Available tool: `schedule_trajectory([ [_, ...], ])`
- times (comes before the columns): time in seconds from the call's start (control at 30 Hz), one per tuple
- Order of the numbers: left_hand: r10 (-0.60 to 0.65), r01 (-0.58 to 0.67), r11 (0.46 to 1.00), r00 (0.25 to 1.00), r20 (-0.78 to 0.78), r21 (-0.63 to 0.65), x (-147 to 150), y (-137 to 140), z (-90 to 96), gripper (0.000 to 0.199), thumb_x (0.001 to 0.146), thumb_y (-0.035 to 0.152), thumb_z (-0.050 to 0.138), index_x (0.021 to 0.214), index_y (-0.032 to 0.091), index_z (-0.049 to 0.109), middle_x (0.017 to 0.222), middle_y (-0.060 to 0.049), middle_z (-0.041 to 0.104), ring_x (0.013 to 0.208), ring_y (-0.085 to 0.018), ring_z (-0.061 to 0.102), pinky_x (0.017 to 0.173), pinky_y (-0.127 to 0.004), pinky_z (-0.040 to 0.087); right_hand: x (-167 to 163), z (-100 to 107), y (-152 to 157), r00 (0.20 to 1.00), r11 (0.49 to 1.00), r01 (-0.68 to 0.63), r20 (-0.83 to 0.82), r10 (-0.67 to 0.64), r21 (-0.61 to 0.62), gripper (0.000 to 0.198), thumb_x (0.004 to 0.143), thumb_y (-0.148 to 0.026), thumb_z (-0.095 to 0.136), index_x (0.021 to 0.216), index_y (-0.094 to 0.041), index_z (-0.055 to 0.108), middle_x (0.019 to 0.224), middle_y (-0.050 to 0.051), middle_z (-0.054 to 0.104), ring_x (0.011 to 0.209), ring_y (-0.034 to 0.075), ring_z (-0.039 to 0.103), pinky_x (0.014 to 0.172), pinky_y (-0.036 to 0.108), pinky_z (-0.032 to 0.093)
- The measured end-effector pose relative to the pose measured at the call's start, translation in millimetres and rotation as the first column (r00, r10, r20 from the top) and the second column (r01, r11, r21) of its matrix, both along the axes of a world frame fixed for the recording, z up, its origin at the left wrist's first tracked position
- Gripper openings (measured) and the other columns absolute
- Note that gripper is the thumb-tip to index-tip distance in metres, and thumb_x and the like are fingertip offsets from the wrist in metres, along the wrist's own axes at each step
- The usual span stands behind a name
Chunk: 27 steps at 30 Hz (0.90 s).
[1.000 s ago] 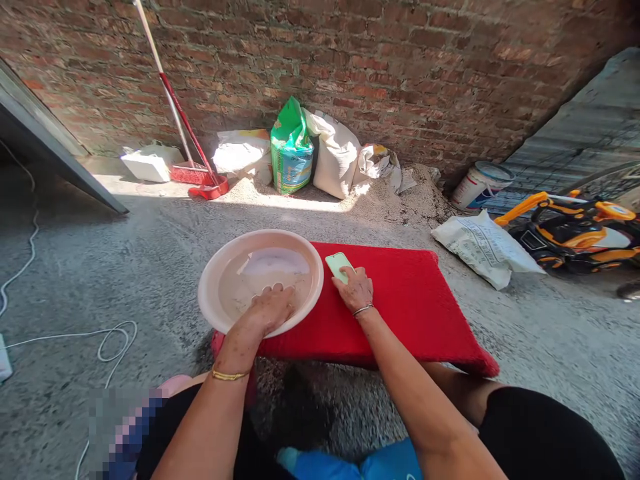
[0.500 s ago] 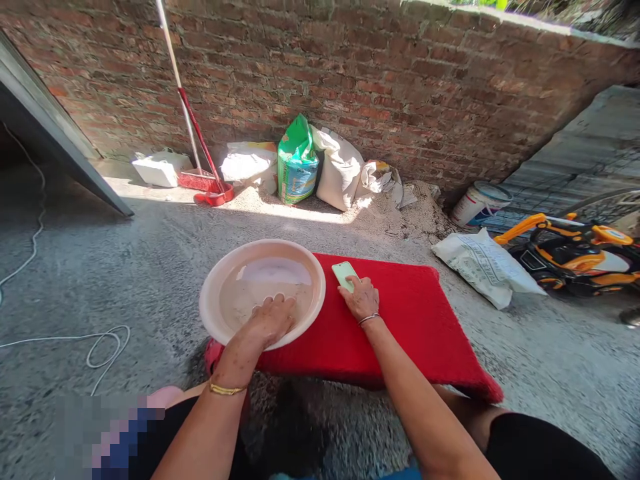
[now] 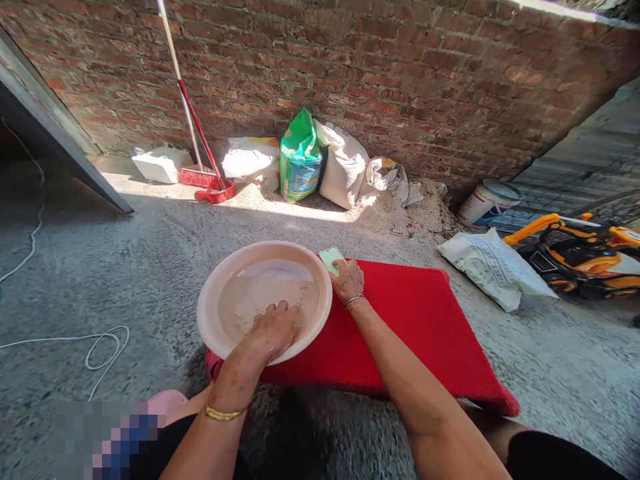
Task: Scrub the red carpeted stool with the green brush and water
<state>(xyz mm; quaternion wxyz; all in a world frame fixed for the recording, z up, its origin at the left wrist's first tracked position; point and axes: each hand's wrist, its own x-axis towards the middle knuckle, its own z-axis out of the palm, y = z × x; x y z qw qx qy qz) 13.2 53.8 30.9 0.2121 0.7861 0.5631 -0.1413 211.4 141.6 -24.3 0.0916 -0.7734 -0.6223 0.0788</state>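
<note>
A pale pink basin [image 3: 210, 300] of slightly cloudy water, with small dark bits in it, stands on the left part of a red cloth-covered low table [image 3: 400, 327]. My left hand [image 3: 276, 330] reaches over the basin's near rim, palm down. Its fingers are apart at the water, holding nothing that I can see; the fingertips are partly hidden. My right hand [image 3: 347, 279] grips a flat, pale green phone [image 3: 332, 257] by its sides, low over the table's far edge. The phone is close beside the basin's right rim.
Beyond the table, a green bag [image 3: 301, 157] and a white sack [image 3: 343, 167] lean against a brick wall. A red broom and dustpan [image 3: 216, 192] stand left of them. At right are a bucket [image 3: 490, 202], a flat white bag [image 3: 495, 267] and a toy digger [image 3: 575, 257]. A cable [image 3: 107, 350] lies left.
My right hand has moved the phone left and slightly away from me, closer to the basin's rim. My left hand stays in the basin with little movement. The view has shifted slightly.
</note>
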Motion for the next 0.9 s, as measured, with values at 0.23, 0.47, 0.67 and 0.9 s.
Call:
schedule_trajectory([
  [0.23, 0.005, -0.005, 1.000, 1.000, -0.014, -0.023, -2, 2, -3.9, 0.054, 0.103, 0.025, 0.038, 0.156, 0.020, 0.049, 0.143, -0.018, 0.057, 0.133, -0.034, 0.056, 0.106, -0.052, 0.052, 55, -5, 6, 0.996, 0.998, 0.060, 0.068, -0.057, -0.037, 0.046, 0.100, -0.051, 0.061, 0.139, -0.029, 0.068, 0.134, 0.014, 0.062, 0.124, 0.028, 0.062, 0.105, 0.039, 0.044],
  [0.47, -0.007, 0.006, 1.000, 1.000, -0.019, -0.024, -5, 3, -10.5, 0.054, 0.104, 0.026, 0.039, 0.157, 0.020, 0.048, 0.148, -0.017, 0.055, 0.136, -0.033, 0.054, 0.111, -0.050, 0.049, 188, -2, -17, 0.907, 0.907, 0.420, 0.055, -0.418, -0.028, 0.048, 0.097, -0.049, 0.062, 0.138, -0.026, 0.069, 0.136, 0.017, 0.062, 0.125, 0.032, 0.063, 0.105, 0.044, 0.047],
  [0.67, -0.014, 0.015, 0.999, 1.000, -0.006, 0.044, -6, 2, -14.5, 0.051, 0.102, 0.024, 0.041, 0.152, 0.022, 0.053, 0.141, -0.017, 0.060, 0.131, -0.032, 0.058, 0.106, -0.046, 0.052, 217, -2, -24, 0.791, 0.793, 0.608, -0.129, -0.598, 0.049, 0.053, 0.091, -0.049, 0.065, 0.135, -0.019, 0.070, 0.133, 0.021, 0.062, 0.119, 0.033, 0.063, 0.100, 0.042, 0.048],
  [0.9, -0.005, 0.005, 0.999, 1.000, 0.009, 0.044, -6, 2, -17.2, 0.052, 0.101, 0.023, 0.042, 0.152, 0.021, 0.052, 0.140, -0.018, 0.060, 0.128, -0.032, 0.058, 0.105, -0.048, 0.052, 71, -7, 13, 0.971, 0.986, 0.157, -0.188, -0.145, 0.052, 0.042, 0.090, -0.047, 0.067, 0.126, -0.026, 0.074, 0.126, 0.011, 0.066, 0.112, 0.026, 0.065, 0.097, 0.036, 0.049],
])
